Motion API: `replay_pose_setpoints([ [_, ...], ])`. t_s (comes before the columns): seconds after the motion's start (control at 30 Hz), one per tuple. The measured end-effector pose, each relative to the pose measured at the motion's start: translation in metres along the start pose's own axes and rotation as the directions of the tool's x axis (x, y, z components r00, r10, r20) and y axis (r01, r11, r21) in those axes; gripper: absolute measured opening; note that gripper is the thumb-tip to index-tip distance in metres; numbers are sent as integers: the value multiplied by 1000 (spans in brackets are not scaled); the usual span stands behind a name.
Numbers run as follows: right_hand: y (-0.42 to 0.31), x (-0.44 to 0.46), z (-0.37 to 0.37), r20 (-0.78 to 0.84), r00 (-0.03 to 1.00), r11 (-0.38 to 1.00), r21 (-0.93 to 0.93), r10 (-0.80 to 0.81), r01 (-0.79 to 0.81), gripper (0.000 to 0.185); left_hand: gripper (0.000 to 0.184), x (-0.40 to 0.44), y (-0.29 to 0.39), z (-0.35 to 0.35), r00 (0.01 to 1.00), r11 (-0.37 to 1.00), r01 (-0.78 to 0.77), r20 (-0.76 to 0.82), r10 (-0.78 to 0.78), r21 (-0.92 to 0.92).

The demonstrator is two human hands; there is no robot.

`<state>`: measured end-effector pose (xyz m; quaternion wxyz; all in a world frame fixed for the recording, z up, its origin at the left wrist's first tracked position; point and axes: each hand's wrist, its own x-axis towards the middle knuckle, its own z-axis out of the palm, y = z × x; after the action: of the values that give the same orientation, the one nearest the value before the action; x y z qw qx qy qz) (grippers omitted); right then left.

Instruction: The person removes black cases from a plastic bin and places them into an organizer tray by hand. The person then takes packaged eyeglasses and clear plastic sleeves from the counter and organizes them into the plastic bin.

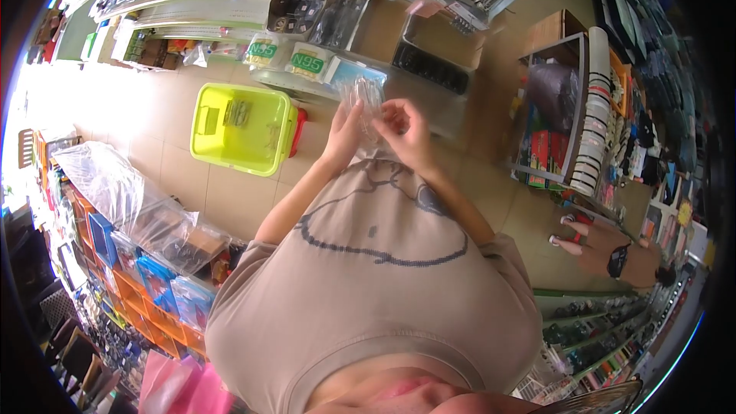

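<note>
Clear plastic packaging [363, 94], perhaps a bag, sits pinched between my left hand [343, 136] and right hand [412, 138], right of the lime-green tub [226, 147].

Two hands [373, 134] pinching clear plastic packaging [363, 95], yellow-green basket [244, 129] nearby on tiled floor [170, 157]

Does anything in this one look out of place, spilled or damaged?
No spill or damage that I can make out. The untidiest spot is the clear plastic sheeting, bunched loosely over the orange shelving on the left, perhaps just a cover. The yellow-green bin sits out on the tiled floor, which may be deliberate.
</note>
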<state>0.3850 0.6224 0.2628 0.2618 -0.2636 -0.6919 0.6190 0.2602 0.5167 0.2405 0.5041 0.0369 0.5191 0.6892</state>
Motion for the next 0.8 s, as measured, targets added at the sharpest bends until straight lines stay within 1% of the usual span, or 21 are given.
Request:
replay_pose_setpoints([
  [0.13, 8, -12, 0, -71, 997, 999, 25, 43, -42, 23, 50, -9, 6, 3, 996, 996, 90, 1, -90, -6],
  [0.23, 10, -20, -5, -100, 992, 997, -5, 78, -79, 19, 49, -17, 11, 7, 992, 992, 121, 37, -120, -22],
  [0.33, 13, -28, -7, -159, 983, 993, -53, 97, -106, 18, 48, -20, 12, 8, 993, 995, 95, 68, -96, 15],
  [0.43, 16, -32, -9, -180, 976, 989, -60, 125, -138, 18, 47, -16, 1, 3, 993, 998, 62, 102, -61, -9],
  [0.53, 22, -30, -12, -147, 976, 983, -61, 160, -170, 23, 47, -19, 5, 1, 989, 998, 57, 134, -58, 14],
  [0.63, 10, -21, -10, -88, 988, 986, -95, 130, -138, 23, 47, -18, 4, 0, 998, 999, 13, 64, -15, 37],
  [0.73, 17, -6, -15, -63, 994, 980, -172, 94, -104, 22, 48, -12, -2, -2, 999, 994, -41, 20, 39, 98],
  [0.8, 29, 4, -22, -20, 995, 972, -212, 98, -100, 24, 48, -10, -3, 0, 999, 998, -48, 12, 48, 49],
])
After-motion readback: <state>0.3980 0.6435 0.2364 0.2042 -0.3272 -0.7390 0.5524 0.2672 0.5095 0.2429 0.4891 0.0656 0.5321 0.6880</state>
